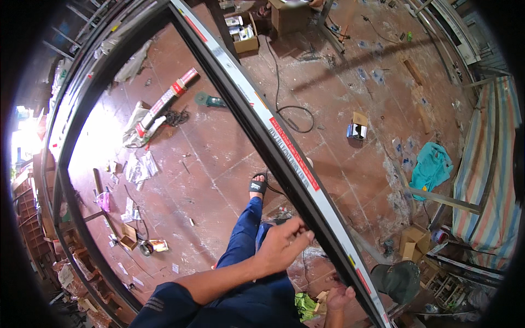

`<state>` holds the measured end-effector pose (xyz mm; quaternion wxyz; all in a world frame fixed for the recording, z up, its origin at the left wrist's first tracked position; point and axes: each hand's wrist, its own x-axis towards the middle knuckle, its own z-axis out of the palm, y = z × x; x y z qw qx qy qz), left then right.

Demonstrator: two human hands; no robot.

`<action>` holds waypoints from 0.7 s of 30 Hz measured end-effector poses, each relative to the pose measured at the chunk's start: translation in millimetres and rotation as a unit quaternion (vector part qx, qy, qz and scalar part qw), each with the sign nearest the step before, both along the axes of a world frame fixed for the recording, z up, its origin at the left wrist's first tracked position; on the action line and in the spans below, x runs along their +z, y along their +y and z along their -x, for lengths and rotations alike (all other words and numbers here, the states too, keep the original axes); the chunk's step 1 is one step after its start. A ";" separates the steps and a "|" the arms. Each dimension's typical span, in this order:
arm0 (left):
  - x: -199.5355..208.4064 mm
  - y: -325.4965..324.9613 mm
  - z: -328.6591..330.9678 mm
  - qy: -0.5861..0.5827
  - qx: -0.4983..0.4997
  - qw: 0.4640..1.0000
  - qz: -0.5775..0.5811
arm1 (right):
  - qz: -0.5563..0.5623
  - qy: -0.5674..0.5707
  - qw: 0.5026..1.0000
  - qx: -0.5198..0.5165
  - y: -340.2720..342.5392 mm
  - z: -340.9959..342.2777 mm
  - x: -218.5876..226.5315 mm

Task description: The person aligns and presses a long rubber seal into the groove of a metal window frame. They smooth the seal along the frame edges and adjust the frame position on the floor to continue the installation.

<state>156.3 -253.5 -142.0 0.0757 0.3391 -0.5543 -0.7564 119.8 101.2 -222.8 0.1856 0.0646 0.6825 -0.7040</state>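
A large dark metal frame (262, 145) with mitred bars rises in front of me. White protective film (243, 85) with red printed patches runs along the outer face of its right bar. My left hand (281, 246) is at the inner edge of that bar, its fingers curled and pinched together. Whatever lies in the pinch is too small to make out. Lower down, my right hand (338, 298) is curled close against the bar's inner edge. Its fingers are partly hidden and blurred, and I cannot tell what they hold.
On the tiled floor lie a green angle grinder (209, 101), a red-and-white tube (167, 101), a small box (357, 127) and a teal cloth (431, 168). A black cable (278, 82) curls beyond the bar. A dark hat-like object (396, 281) is at right, near a striped sheet (486, 169).
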 end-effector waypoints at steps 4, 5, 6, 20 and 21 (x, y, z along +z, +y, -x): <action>-16.0 -7.9 1.4 0.081 -0.023 0.995 0.046 | -0.027 0.023 0.999 -0.002 7.5 0.8 -8.5; -19.4 -11.6 2.6 0.122 -0.015 0.990 0.063 | -0.039 0.022 0.999 -0.006 2.9 3.4 -7.3; -20.7 -13.2 4.6 0.120 -0.010 0.990 0.068 | -0.050 0.024 0.998 -0.013 1.1 5.6 -7.6; 1.9 -71.1 26.9 0.028 0.106 0.993 -0.041 | -0.059 -0.029 0.997 -0.039 -35.9 12.1 6.3; 9.6 -86.5 24.5 -0.031 0.080 0.994 -0.071 | -0.059 -0.040 0.997 -0.041 -39.5 13.3 7.3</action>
